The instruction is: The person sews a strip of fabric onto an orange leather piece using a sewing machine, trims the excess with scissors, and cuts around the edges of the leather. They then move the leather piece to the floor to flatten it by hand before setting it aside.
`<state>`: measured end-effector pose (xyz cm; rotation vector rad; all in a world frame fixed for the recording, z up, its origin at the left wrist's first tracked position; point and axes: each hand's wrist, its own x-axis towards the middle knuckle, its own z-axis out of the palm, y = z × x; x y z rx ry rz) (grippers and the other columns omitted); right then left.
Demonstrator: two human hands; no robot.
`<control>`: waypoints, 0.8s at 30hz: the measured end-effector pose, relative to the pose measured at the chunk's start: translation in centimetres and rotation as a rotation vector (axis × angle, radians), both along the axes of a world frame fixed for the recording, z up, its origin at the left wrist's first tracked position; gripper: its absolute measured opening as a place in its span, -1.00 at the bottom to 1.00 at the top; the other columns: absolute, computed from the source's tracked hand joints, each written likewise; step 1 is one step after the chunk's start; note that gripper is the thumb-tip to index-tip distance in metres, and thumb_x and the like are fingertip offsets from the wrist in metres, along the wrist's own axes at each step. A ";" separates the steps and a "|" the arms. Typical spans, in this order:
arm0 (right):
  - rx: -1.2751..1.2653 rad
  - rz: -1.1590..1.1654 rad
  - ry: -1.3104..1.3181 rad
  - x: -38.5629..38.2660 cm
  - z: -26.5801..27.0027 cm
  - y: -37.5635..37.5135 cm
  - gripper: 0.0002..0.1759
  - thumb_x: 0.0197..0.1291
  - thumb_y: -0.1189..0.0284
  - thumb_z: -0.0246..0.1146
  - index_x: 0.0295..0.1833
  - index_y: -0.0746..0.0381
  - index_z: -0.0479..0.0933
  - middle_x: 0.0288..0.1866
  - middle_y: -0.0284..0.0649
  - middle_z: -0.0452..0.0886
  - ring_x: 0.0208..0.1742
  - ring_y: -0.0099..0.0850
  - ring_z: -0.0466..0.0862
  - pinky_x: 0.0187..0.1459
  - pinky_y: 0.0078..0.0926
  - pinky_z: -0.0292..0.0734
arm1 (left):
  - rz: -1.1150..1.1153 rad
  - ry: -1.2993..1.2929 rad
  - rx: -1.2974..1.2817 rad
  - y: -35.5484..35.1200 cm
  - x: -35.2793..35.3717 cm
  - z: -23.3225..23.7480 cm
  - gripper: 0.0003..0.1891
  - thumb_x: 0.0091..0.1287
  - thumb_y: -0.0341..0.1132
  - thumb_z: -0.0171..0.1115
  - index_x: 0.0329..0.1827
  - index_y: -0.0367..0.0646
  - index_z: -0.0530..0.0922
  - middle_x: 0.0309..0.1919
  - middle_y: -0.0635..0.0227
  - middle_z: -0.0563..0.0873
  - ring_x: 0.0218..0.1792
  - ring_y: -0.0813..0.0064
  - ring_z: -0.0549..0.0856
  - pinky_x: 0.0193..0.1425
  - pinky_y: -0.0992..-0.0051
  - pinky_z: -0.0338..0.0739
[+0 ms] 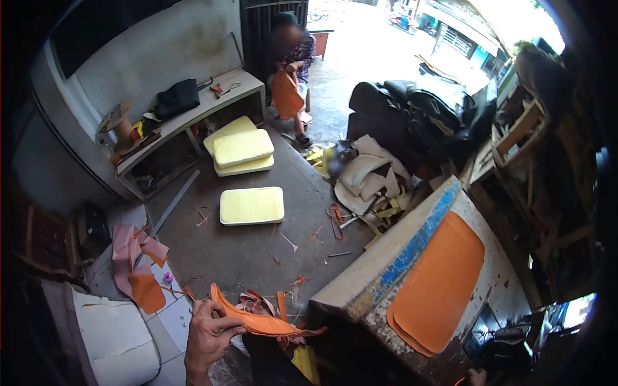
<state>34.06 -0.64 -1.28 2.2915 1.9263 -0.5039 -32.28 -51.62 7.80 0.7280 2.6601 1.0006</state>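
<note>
My left hand (211, 331) pinches an orange leatherette strip (261, 321) between thumb and fingers. The strip curves away to the right and hangs over dark-clad legs. At the bottom edge, my right hand (477, 377) shows only in small part, close to a black sewing machine (508, 347); its fingers cannot be made out. Two flat orange leatherette panels (441, 283) with rounded corners lie stacked on the worn work table (380, 350), left of the machine.
Yellow foam cushions (252, 206) lie on the floor, several stacked further back. Pink and orange scraps (132, 257) lie at left, beside a white padded piece (116, 334). A seated person (293, 64) holds orange material by the doorway. Offcuts (370, 174) and black upholstery (418, 109) heap at right.
</note>
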 end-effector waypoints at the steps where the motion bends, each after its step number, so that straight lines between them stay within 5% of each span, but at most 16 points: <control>1: 0.055 0.030 -0.055 -2.5 0.3 -1.3 -0.24 0.17 0.10 0.45 0.29 0.52 0.62 0.15 0.31 0.75 0.25 0.05 0.73 0.18 -0.08 0.57 | 0.036 -0.050 -0.017 -0.9 -1.0 0.8 -0.74 0.06 -0.28 0.71 -0.16 -0.03 0.91 -0.24 0.32 0.65 -0.15 0.30 0.64 -0.06 0.25 0.60; 3: -0.058 0.024 -0.187 -8.2 3.2 -3.3 -0.26 0.17 0.06 0.43 0.29 0.44 0.64 0.21 0.28 0.74 0.32 0.06 0.70 0.27 -0.12 0.55 | 0.123 -0.097 -0.012 -3.3 -3.0 2.7 -0.77 0.11 -0.34 0.68 -0.15 -0.08 0.90 -0.20 0.25 0.72 -0.29 0.33 0.80 -0.21 0.32 0.71; 7: 0.077 0.018 -0.232 -27.2 8.8 -10.7 -0.34 0.24 0.01 0.32 0.34 0.20 0.69 0.27 0.12 0.74 0.31 0.13 0.69 0.36 -0.11 0.52 | 0.236 -0.116 0.052 -9.1 -8.6 6.5 -0.77 0.12 -0.43 0.67 -0.16 -0.19 0.87 -0.24 0.23 0.76 -0.28 0.34 0.79 -0.18 0.33 0.68; 9: 0.087 0.005 -0.011 -36.0 12.5 -13.9 -0.27 0.27 0.00 0.29 0.46 0.15 0.61 0.31 0.17 0.71 0.35 0.03 0.70 0.40 -0.08 0.49 | 0.217 -0.121 0.049 -10.6 -11.3 7.3 -0.77 0.13 -0.43 0.66 -0.15 -0.22 0.86 -0.24 0.22 0.76 -0.25 0.34 0.81 -0.16 0.34 0.69; 11: 0.142 0.230 -0.146 -45.3 15.8 -16.3 -0.01 0.32 -0.02 0.28 0.78 0.06 0.13 0.35 0.24 0.67 0.36 0.00 0.69 0.45 -0.07 0.47 | 0.112 -0.048 0.085 -11.3 -14.3 7.1 -0.78 0.22 -0.38 0.62 -0.10 -0.21 0.84 -0.20 0.22 0.76 -0.22 0.24 0.81 -0.12 0.30 0.72; 13: 0.475 0.358 0.200 -51.6 14.5 -18.1 -0.54 0.32 0.49 0.18 0.31 0.28 0.63 -0.19 0.14 0.77 -0.15 0.06 0.79 -0.05 -0.07 0.64 | 0.065 -0.120 0.129 -10.4 -18.4 5.7 -0.81 0.29 -0.36 0.58 -0.13 -0.26 0.82 -0.21 0.17 0.76 -0.20 0.18 0.81 -0.09 0.23 0.72; 15: 0.221 0.411 0.287 -61.5 18.6 -21.4 -0.75 0.30 0.44 0.26 0.01 0.31 0.70 -0.27 0.09 0.76 -0.18 -0.07 0.81 -0.07 -0.17 0.66 | -0.024 -0.067 0.171 -7.3 -22.6 2.8 -0.86 0.34 -0.37 0.52 -0.14 -0.25 0.82 -0.22 0.18 0.76 -0.21 0.21 0.82 -0.12 0.26 0.74; 17: 0.221 0.559 0.456 -70.9 14.5 -22.2 -0.82 0.22 0.43 0.26 -0.16 0.26 0.69 -0.49 -0.03 0.70 -0.41 -0.17 0.78 -0.26 -0.21 0.64 | -0.094 -0.028 0.198 -2.9 -27.8 2.6 -0.88 0.36 -0.40 0.50 -0.15 -0.26 0.81 -0.21 0.20 0.76 -0.22 0.24 0.82 -0.15 0.31 0.75; 21: -0.131 0.659 0.388 -81.1 4.2 -19.5 -0.71 0.20 0.26 0.29 -0.13 0.25 0.72 -0.40 0.00 0.75 -0.29 -0.06 0.81 -0.15 -0.13 0.65 | -0.102 -0.079 0.332 1.1 -33.8 5.5 -0.91 0.36 -0.40 0.48 -0.21 -0.25 0.80 -0.26 0.21 0.78 -0.25 0.23 0.82 -0.15 0.29 0.72; 24: -0.295 0.553 0.370 -86.8 -7.8 -16.5 -0.62 0.15 0.21 0.31 -0.13 0.32 0.70 -0.37 -0.03 0.75 -0.28 -0.16 0.78 -0.13 -0.19 0.64 | -0.071 -0.093 0.352 1.1 -38.7 2.1 -0.92 0.34 -0.42 0.45 -0.28 -0.26 0.77 -0.34 0.23 0.77 -0.30 0.28 0.80 -0.18 0.33 0.67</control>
